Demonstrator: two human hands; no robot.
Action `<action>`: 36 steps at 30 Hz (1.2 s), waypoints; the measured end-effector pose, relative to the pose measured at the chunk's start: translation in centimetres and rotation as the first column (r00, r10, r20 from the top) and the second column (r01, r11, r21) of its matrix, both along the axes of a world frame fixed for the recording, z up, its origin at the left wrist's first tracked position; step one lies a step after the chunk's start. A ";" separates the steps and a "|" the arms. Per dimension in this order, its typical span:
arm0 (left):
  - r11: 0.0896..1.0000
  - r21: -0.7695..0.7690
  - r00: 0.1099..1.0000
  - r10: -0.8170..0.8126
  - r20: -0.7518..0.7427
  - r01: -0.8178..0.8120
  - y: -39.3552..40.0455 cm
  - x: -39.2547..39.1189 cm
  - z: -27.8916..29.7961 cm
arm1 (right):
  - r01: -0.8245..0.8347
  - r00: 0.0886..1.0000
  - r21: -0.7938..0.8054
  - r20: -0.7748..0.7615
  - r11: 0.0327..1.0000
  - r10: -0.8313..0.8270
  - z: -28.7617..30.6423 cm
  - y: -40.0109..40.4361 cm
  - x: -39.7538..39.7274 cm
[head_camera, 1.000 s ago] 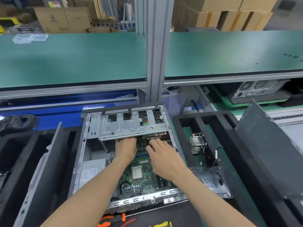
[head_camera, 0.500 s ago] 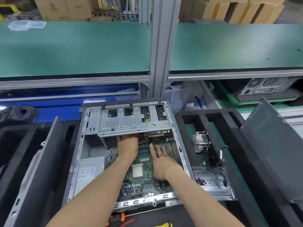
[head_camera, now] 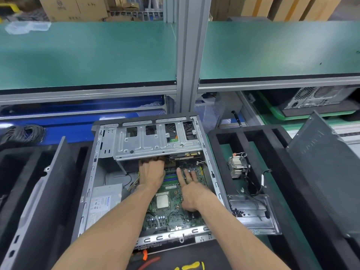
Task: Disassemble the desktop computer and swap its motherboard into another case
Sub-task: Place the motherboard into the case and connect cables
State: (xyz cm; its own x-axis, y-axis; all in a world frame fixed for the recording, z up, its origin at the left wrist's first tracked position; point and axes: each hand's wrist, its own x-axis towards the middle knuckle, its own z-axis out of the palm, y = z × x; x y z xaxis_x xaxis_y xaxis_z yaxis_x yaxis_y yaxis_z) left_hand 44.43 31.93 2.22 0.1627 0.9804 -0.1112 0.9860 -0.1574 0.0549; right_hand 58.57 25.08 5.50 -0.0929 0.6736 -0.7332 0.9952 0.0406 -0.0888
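Note:
The open desktop case (head_camera: 93,172) lies on its side in front of me, with the green motherboard (head_camera: 169,217) and its bare CPU (head_camera: 162,200) inside. A silver drive cage (head_camera: 155,145) spans the far end. My left hand (head_camera: 151,173) reaches under the cage's near edge with knuckles bent; its fingertips and whatever they touch are hidden. My right hand (head_camera: 190,190) lies on the board's right half, fingers straight and spread, tips near the RAM slots.
A power supply (head_camera: 101,205) fills the case's left side. In the black foam tray on the right lie a heatsink fan (head_camera: 238,166) and a fan shroud (head_camera: 251,213). Case panels (head_camera: 321,172) lean in the trays. Hand tools (head_camera: 145,256) lie near me. Another computer (head_camera: 315,97) sits at the far right.
My right hand has drawn back from the cage's edge and now lies flat and spread on the motherboard. My left hand has stayed under the cage.

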 end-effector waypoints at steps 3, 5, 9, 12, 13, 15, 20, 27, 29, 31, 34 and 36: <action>1.000 -0.003 1.000 0.003 0.015 -0.003 0.0 0.0 0.2 | 0.015 1.000 -0.009 -0.011 1.000 -0.015 0.0 0.1 0.0; 0.999 -0.004 0.999 -0.045 -0.027 0.045 0.1 0.1 0.2 | 0.018 1.000 -0.006 -0.016 1.000 -0.019 0.0 0.1 -0.1; 0.999 -0.013 0.999 -0.029 0.013 0.029 0.3 0.1 0.3 | 0.009 1.000 0.006 -0.014 1.000 -0.009 -0.1 0.1 -0.1; 1.000 -0.007 0.999 -0.016 0.041 0.017 0.4 0.0 0.1 | 0.001 1.000 0.008 -0.017 1.000 -0.001 0.0 0.1 0.0; 0.999 -0.009 0.999 -0.030 0.031 0.031 0.3 0.0 0.1 | 0.000 1.000 0.008 -0.016 1.000 0.000 -0.1 0.0 0.0; 0.998 -0.016 0.998 -0.068 0.002 0.068 0.3 0.1 0.2 | 0.010 1.000 0.008 -0.020 1.000 -0.010 -0.2 0.1 -0.1; 0.999 -0.004 0.992 -0.032 0.121 0.033 0.7 -0.3 0.6 | 0.015 1.000 0.011 -0.017 1.000 -0.015 -0.5 0.2 0.0; 0.988 0.010 0.966 0.150 0.211 -0.156 -0.2 -0.3 1.6 | 0.007 1.000 0.017 -0.005 1.000 -0.007 -0.7 0.1 0.0; 0.983 -0.002 0.968 0.180 0.176 -0.182 0.0 -0.7 1.5 | 0.013 1.000 0.017 -0.010 1.000 -0.013 -0.7 0.0 0.0; 0.978 0.004 0.967 0.205 0.153 -0.208 0.1 -1.1 1.4 | 0.018 1.000 0.018 -0.017 1.000 -0.017 -0.7 0.0 -0.1; 0.962 0.017 0.958 0.270 0.097 -0.273 0.3 -1.3 1.4 | 0.030 0.999 0.020 -0.029 0.999 -0.029 -0.7 0.0 -0.1; 0.947 0.007 0.945 0.321 0.055 -0.322 0.5 -1.5 1.3 | 0.032 0.999 0.020 -0.036 0.999 -0.032 -0.6 0.0 0.0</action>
State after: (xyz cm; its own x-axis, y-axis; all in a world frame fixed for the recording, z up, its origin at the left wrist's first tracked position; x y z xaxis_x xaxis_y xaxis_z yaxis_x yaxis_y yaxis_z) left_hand 42.96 32.47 3.50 -0.1564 0.9831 -0.0954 0.9801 0.1664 0.1081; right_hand 58.56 25.06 4.87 -0.0965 0.6917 -0.7157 0.9923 0.0109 -0.1233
